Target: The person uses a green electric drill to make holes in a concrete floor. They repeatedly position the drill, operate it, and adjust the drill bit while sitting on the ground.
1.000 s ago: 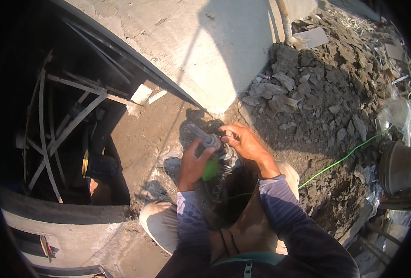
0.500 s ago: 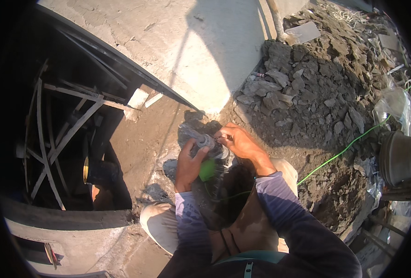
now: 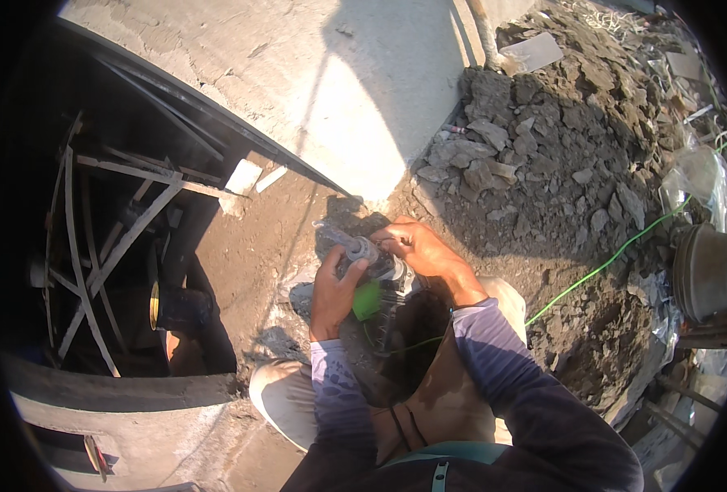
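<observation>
Between my knees is a dusty grey and green hammer drill [image 3: 369, 299], its round front collar pointing up and away from me. My left hand [image 3: 331, 293] is closed around that collar, with the thumb laid across it. At the collar's right side my right hand [image 3: 417, 250] is bent in a pinch. What its fingertips hold is too small and shaded to make out. A bright green cord [image 3: 597, 269] runs from the tool under my right leg toward the far right. Much of the tool's lower body is in shadow.
To the left opens a dark pit with crossed wooden strips [image 3: 122, 238] and a black pipe end [image 3: 181, 307]. A concrete slab [image 3: 273, 74] lies ahead. Broken rubble [image 3: 544, 164] is heaped at the right, near stacked buckets [image 3: 705, 275] and clear plastic sheeting [image 3: 699, 176].
My right hand has shifted slightly, its fingers pressing closer to the collar. My left hand keeps its hold on the hammer drill, and the view has moved a little.
</observation>
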Action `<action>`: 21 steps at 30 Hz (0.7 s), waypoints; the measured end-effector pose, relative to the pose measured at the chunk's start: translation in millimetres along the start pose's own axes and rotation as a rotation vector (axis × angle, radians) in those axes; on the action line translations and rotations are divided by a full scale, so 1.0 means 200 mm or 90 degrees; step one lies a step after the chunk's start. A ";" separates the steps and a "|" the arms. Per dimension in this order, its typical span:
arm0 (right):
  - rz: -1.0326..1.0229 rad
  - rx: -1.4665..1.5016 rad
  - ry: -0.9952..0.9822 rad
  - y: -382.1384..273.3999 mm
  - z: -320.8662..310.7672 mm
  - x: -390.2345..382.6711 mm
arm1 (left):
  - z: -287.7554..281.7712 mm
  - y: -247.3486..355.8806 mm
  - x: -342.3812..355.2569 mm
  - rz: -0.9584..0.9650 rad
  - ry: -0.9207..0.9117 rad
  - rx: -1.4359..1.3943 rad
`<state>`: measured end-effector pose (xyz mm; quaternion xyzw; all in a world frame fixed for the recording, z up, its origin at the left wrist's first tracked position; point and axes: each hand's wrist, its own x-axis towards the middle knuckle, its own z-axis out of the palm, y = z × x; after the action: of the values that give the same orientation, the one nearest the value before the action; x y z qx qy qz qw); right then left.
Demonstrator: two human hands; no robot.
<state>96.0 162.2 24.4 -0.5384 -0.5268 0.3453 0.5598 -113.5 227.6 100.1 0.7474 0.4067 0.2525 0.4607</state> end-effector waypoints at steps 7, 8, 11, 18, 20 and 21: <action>0.063 -0.008 -0.013 0.03 0.00 0.03 | -0.01 -0.04 0.01 0.009 0.010 0.016; 0.042 0.017 0.008 0.02 0.01 0.02 | -0.01 -0.04 0.00 0.006 0.009 0.009; 0.004 0.016 0.000 0.05 0.01 0.02 | 0.00 -0.01 0.00 0.006 0.005 -0.004; 0.002 0.088 0.023 0.06 0.03 0.02 | 0.00 -0.02 0.00 0.008 0.002 -0.001; -0.017 0.037 -0.003 0.09 0.02 0.03 | 0.01 0.00 0.00 0.008 -0.002 -0.012; -0.026 0.011 -0.016 0.11 0.02 0.03 | 0.01 0.01 0.00 0.009 -0.004 -0.018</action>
<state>97.5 172.7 3.9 -0.5186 -0.5414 0.3449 0.5648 -111.3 226.4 100.4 0.7443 0.3964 0.2589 0.4710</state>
